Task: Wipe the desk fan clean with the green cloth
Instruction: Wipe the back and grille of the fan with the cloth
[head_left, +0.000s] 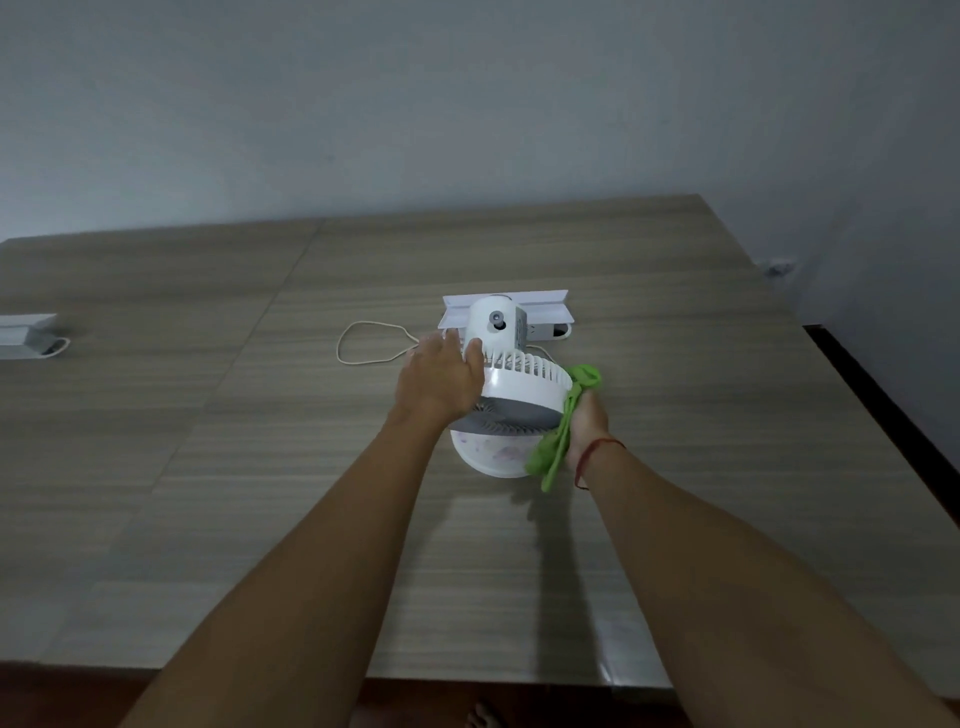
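A white desk fan (511, 384) with a grey front grille stands near the middle of the wooden table (260, 467), its round base toward me. My left hand (441, 376) grips the left side of the fan's ribbed head. My right hand (584, 428) holds the bunched green cloth (563, 423) against the fan's right rim, and the cloth's tail hangs down past the base. A red string circles my right wrist.
A white box (545, 306) lies flat behind the fan, and a thin white cord (363, 343) loops on the table to its left. Another white item (26, 335) sits at the table's far left edge. The table's right edge drops off close to the fan.
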